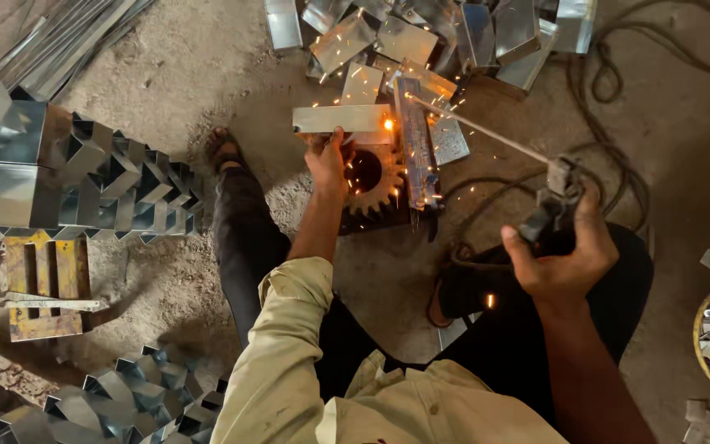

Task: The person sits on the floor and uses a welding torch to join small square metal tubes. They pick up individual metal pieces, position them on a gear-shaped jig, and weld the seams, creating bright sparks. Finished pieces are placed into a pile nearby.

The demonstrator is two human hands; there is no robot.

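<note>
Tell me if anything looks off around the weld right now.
Sparks scatter over the sheet-metal piece held by the bare left hand. One glowing speck lies below the right hand gripping the electrode holder.

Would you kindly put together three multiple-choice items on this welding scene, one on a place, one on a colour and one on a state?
1. Where does the toothed gear wheel lie?
A. on the floor beside the left hand
B. in the basket at the right edge
C. on top of the yellow frame

2. What colour is the flat metal frame on the floor at the left?
A. blue
B. yellow
C. white

3. What is the right hand doing?
A. resting open on the knee
B. gripping the electrode holder
C. lifting a folded sheet piece

Answers: 1 A, the gear sits on the ground right by the left hand, which presses the metal piece. 2 B, its paint is yellow and worn. 3 B, the fingers close round the holder while sparks fly at the rod's tip.
</note>
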